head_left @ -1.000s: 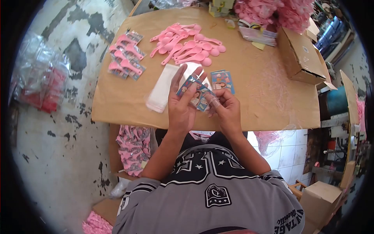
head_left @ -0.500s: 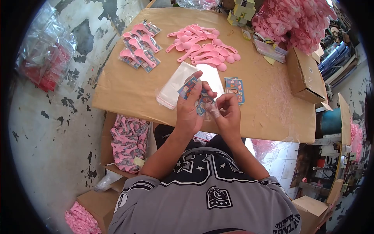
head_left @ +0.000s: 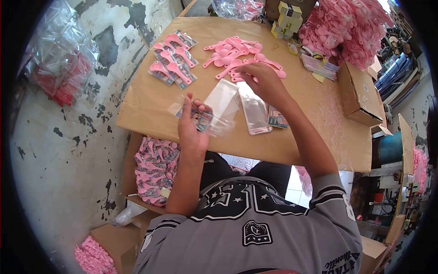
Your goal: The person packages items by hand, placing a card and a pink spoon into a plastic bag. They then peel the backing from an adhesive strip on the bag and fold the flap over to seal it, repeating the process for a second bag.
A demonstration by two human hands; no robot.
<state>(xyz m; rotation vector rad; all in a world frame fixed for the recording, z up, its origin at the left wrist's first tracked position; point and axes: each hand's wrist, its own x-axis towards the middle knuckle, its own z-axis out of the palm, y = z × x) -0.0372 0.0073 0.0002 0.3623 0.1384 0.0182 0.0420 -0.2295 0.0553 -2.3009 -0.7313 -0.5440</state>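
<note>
My left hand (head_left: 193,130) is closed on a clear plastic bag with a colourful printed card (head_left: 200,119) in it, above the near part of the table. My right hand (head_left: 264,84) reaches over the near side of a loose pile of pink spoons (head_left: 223,60), thumb and fingers bent but apart; no spoon can be seen in its grasp. Clear plastic bags (head_left: 255,114) lie between the hands, with more clear bags (head_left: 221,98) beside them. A stack of printed cards (head_left: 277,119) sits partly hidden behind my right forearm.
Bagged spoons with cards (head_left: 175,66) are grouped at the table's far left. A big heap of pink spoons (head_left: 346,29) and a cardboard box (head_left: 360,96) stand on the right. Below the table's left edge is a carton of packed spoons (head_left: 155,169).
My right hand has left the card and bag and moved up to the spoon pile. My left hand has moved left and down with the bagged card.
</note>
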